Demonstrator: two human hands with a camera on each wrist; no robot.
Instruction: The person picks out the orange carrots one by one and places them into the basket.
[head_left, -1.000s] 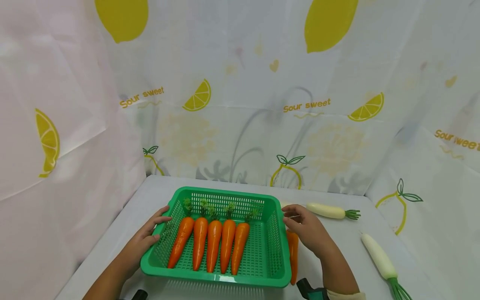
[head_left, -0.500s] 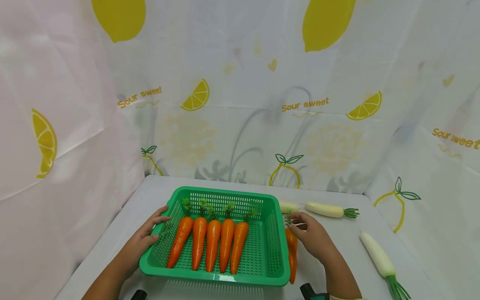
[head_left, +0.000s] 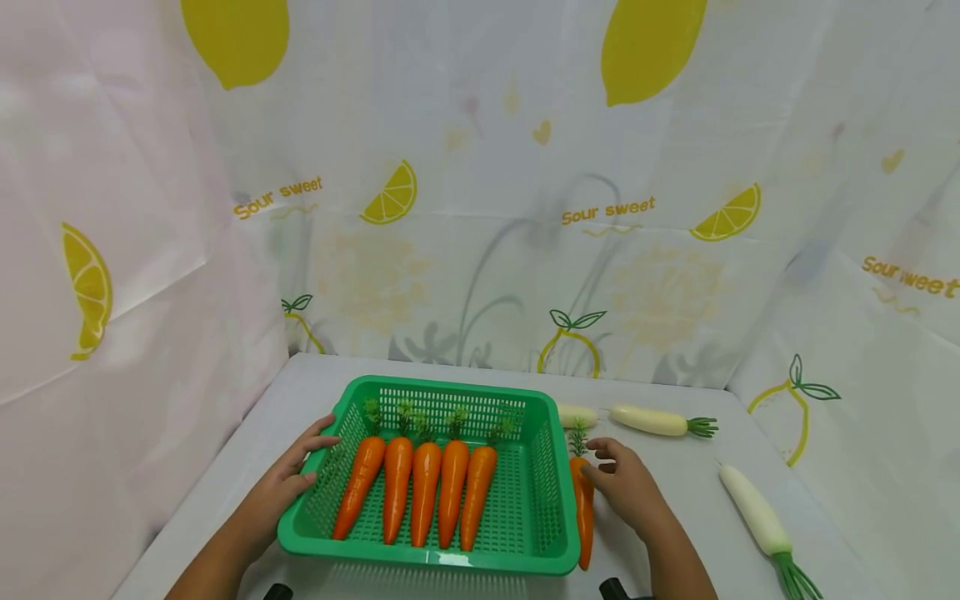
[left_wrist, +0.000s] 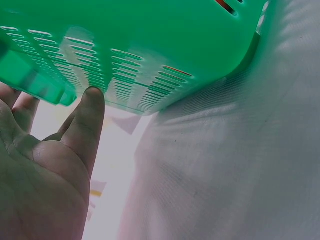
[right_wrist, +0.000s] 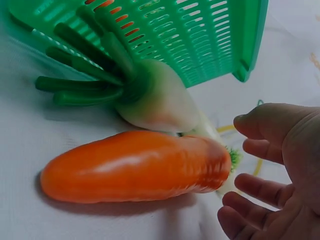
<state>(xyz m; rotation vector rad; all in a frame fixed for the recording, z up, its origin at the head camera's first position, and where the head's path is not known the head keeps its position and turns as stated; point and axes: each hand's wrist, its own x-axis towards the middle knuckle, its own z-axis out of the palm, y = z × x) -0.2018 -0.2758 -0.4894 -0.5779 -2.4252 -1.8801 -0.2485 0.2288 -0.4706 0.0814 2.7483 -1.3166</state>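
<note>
My left hand [head_left: 273, 492] rests on the left rim of a green plastic basket [head_left: 427, 562]; its thumb [left_wrist: 92, 110] is against the slotted outer wall. Inside the basket lie several orange carrots [head_left: 426, 496] in a row, leafy tops pointing away. Just right of the basket, another carrot [head_left: 584, 510] lies on the table. My right hand [head_left: 628, 485] hovers beside that carrot's top end, fingers spread and holding nothing. The right wrist view shows a white radish [right_wrist: 160, 97] with green stalks between this carrot and the basket wall.
Behind the right hand, a white radish [head_left: 651, 420] lies crosswise, with part of another radish [head_left: 577, 415] beside the basket's corner. A third radish [head_left: 756, 510] lies at the far right. Lemon-printed cloth walls [head_left: 480, 250] surround the white table [head_left: 675, 467].
My right hand has left the basket's right rim and moved right and a little nearer, baring the loose carrot's leafy top. The left hand has stayed on the left rim.
</note>
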